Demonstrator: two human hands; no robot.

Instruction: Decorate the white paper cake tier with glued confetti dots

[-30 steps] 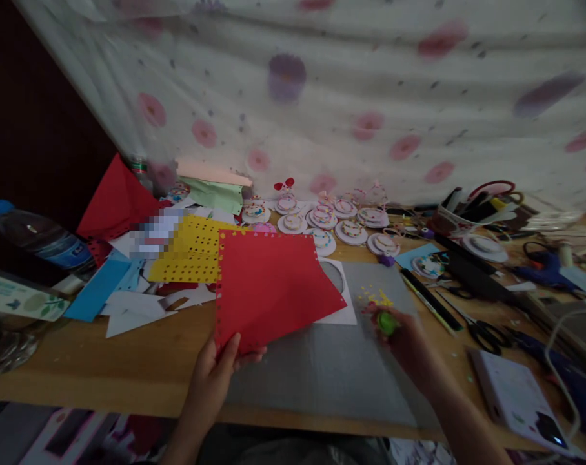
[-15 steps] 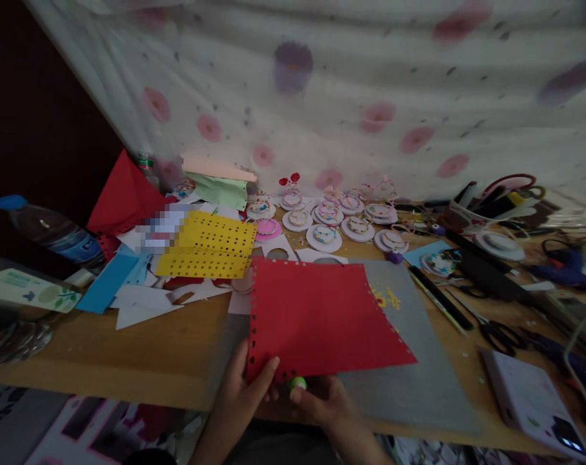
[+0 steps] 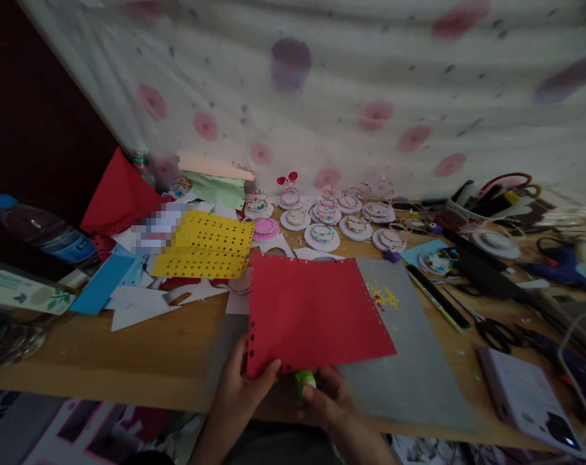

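My left hand [image 3: 242, 391] grips the lower left corner of a red sheet of paper [image 3: 312, 313], thumb on top. Small punched holes run along the sheet's edges. In my right hand [image 3: 334, 407] is a small green craft punch [image 3: 304, 380], held at the sheet's near edge; whether the paper is inside its slot cannot be seen. Beneath the sheet lies a grey mat [image 3: 419, 387]. Yellow and red paper bits [image 3: 384, 297] are scattered on it, right of the sheet.
Yellow punched paper [image 3: 203, 248] and white scraps [image 3: 142, 307] lie at left, near a water bottle [image 3: 55, 239]. Several white discs with bead rings [image 3: 322, 237] stand at the back. Scissors [image 3: 496, 332], a pen [image 3: 438, 297] and a phone [image 3: 525, 394] are at right.
The green punch and my right hand have moved slightly right along the near edge. The sheet's right side has shifted left and up a little. My left hand keeps its hold.
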